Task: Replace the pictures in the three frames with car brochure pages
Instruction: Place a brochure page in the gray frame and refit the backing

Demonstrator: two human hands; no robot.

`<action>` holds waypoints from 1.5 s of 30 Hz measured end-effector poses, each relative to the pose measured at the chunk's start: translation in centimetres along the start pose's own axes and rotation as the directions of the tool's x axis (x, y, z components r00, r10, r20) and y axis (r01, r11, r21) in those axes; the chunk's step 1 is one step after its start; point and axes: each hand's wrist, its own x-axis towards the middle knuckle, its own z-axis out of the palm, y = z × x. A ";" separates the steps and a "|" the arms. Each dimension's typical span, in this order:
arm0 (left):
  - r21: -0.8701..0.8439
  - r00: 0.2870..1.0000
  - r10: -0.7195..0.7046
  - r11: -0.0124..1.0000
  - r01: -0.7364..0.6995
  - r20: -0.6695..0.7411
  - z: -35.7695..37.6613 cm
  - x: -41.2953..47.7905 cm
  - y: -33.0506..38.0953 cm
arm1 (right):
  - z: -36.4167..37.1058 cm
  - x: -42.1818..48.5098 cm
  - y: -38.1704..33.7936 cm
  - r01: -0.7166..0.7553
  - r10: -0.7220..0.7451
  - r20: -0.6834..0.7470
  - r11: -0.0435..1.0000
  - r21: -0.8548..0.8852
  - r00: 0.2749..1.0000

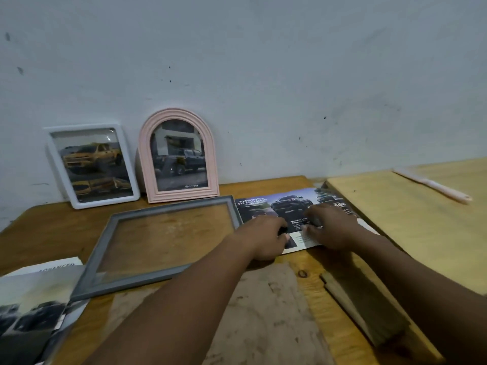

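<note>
A car brochure page (284, 206), headed "Powertrain & Off-Road Ability" and printed with dark trucks, is held flat on the wooden tabletop (263, 185) beneath both hands. The left hand (266, 237) is laid on the page's near left corner, with the fingers curled and the thumb set at the paper's edge. Whether the sheet is pinched or only pressed cannot be told. The right hand (332, 227) is placed just beside it on the page's right half. Its fingers are bent and spread, with the tips pressed to the print, though they are blurred.

Just left of the left hand, a grey frame (168, 208) is seen lying flat, its far right corner close against the page's left edge. The tabletop's wood is seen through its opening. Beyond the hands and to their left, two frames are propped against the pale wall (263, 75). The nearer is a pink arched frame (184, 194) fitted with a picture of a dark pickup. Further left is a white frame (105, 202) fitted with a picture of a yellow truck.

Well left of the left forearm, a stack of brochure sheets (34, 306) is overlapped by the grey frame's near corner. Right of the right hand, a lighter wooden board (408, 233) is laid. A pale pink tool (432, 185), its kind not made out, rests on it well beyond that hand.
</note>
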 end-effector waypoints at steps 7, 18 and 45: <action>-0.034 0.992 0.026 0.999 -0.031 -0.127 -0.1 -1.2 -1.2 | 0.3 0.2 -0.8 -0.030 0.030 0.019 1.000 -0.004 0.999; -0.051 0.924 -0.207 0.978 0.202 -0.322 -6.1 -11.1 -8.5 | -2.9 1.0 -15.7 0.320 -0.314 -0.066 0.934 0.157 0.947; -0.289 0.567 -0.681 0.721 0.630 -0.463 -7.2 -35.8 -19.5 | 6.3 -5.2 -41.4 0.683 -0.718 0.066 0.683 0.259 0.692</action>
